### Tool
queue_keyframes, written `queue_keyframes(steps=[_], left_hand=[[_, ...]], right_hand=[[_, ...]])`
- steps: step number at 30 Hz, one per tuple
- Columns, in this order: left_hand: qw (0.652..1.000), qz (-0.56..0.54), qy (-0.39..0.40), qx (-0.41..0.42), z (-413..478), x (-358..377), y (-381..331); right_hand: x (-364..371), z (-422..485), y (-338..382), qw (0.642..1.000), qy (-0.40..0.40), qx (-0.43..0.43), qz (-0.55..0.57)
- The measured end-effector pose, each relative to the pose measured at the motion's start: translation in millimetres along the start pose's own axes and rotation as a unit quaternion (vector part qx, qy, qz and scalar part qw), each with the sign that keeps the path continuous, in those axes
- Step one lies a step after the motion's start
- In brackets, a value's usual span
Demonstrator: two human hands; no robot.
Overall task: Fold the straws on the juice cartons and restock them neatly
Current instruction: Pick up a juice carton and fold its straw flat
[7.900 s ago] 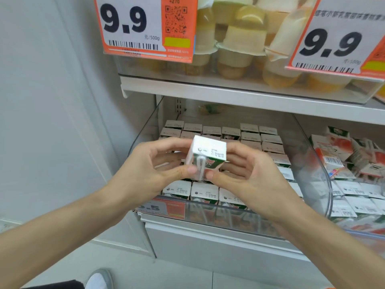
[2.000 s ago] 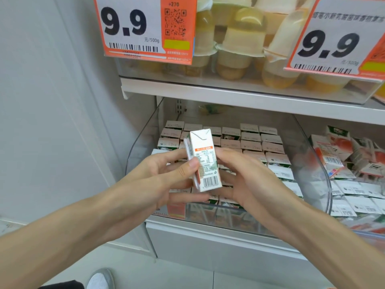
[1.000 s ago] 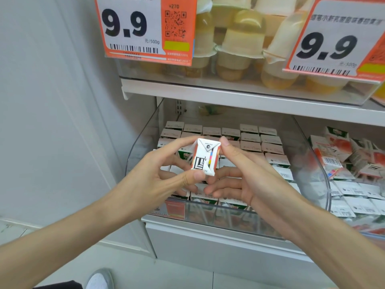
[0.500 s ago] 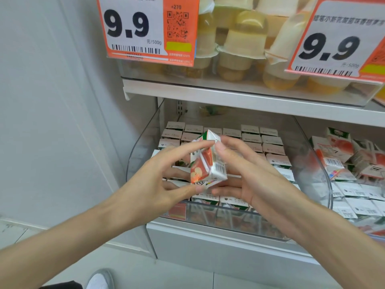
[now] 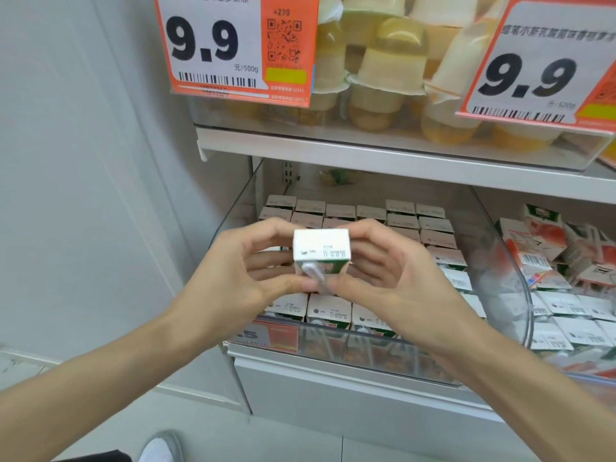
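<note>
Pale floor [image 5: 110, 425] at bottom left, grey wall [image 5: 83, 161] at left. Centre frame: left hand [image 5: 240, 271] and right hand [image 5: 393, 278] both clamped on carton [image 5: 321, 246], top facing camera, thumbs on its straw [image 5: 313, 271]. Behind: clear bin [image 5: 238, 211] holds rows of stocked cartons [image 5: 328, 311]. Upper shelf [image 5: 366, 155]: jelly cups [image 5: 386, 78], 9.9 tags [image 5: 233, 48].

Bright, flat, diffuse indoor light, source out of view. Soft shadow under the upper shelf [image 5: 366, 151]. Pale sheen on the clear bin [image 5: 515, 271] wall, darker toward its back. Carton [image 5: 321, 243] top nearly washed-out white; straw [image 5: 313, 276] smeared and soft. Price tags [image 5: 213, 48] slightly blurred, small print unreadable. Wide-angle bend at the edges: wall [image 5: 83, 161] lines lean, shelf slopes.
</note>
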State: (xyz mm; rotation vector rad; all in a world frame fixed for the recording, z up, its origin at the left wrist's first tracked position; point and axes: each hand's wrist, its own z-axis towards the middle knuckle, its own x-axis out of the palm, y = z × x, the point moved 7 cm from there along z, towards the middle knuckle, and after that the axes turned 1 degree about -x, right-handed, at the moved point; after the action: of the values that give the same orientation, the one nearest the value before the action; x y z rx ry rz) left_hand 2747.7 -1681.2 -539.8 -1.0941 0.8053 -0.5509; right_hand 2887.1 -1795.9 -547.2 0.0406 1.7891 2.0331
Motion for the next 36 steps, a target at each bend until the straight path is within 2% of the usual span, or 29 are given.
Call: queue_keyframes(steps=[2, 5, 12, 16, 20, 26, 31, 36], left_hand=[[1.000, 0.016, -0.011, 0.022, 0, -3, -1], [0.999, 0.023, -0.016, 0.036, 1, -6, -1], [0.998, 0.042, -0.027, 0.035, 1, -6, -2], [0.998, 0.049, -0.035, 0.032, 1, -10, -3], [0.993, 0.090, -0.080, 0.010, 2, -27, 4], [0.987, 0.107, -0.122, -0.021, -5, -47, 12], [0.987, 0.100, -0.124, -0.020, -10, -55, 14], [0.989, 0.098, -0.110, -0.024, -12, -56, 14]], right_hand=[[-4, 1, 6, 0.998, -0.031, -0.045, -0.039], [-8, 3, 6, 0.995, -0.048, -0.068, -0.048], [-9, 3, 1, 0.997, -0.036, -0.044, -0.043], [-9, 8, 12, 0.991, -0.038, -0.070, -0.103], [-15, 23, 8, 0.990, -0.097, -0.051, -0.089], [-9, 52, 4, 0.972, -0.133, -0.035, -0.189], [0, 65, 4, 0.966, -0.131, -0.046, -0.217], [-6, 67, 8, 0.965, -0.088, -0.054, -0.239]])
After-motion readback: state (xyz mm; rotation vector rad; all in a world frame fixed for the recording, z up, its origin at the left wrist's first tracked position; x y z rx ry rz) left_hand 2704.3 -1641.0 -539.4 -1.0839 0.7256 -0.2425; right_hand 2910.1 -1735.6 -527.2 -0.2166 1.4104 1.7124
